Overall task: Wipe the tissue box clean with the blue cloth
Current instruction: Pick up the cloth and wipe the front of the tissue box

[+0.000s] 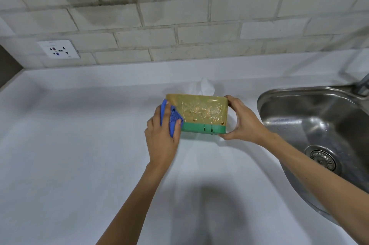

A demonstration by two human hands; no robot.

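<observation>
The tissue box (201, 112) is yellow-gold with a green band along its lower edge and sits tilted toward me on the white counter. A white tissue (206, 86) sticks out behind it. Dark drips run down the green band. My right hand (242, 119) grips the box's right end. My left hand (162, 134) holds the folded blue cloth (173, 117) pressed against the box's left end. Part of the cloth is hidden under my fingers.
A steel sink (323, 134) with a drain strainer lies to the right, its rim close to my right forearm. The white counter (79, 134) stretches left and toward me. A wall socket (59, 49) sits on the tiled backsplash at the left.
</observation>
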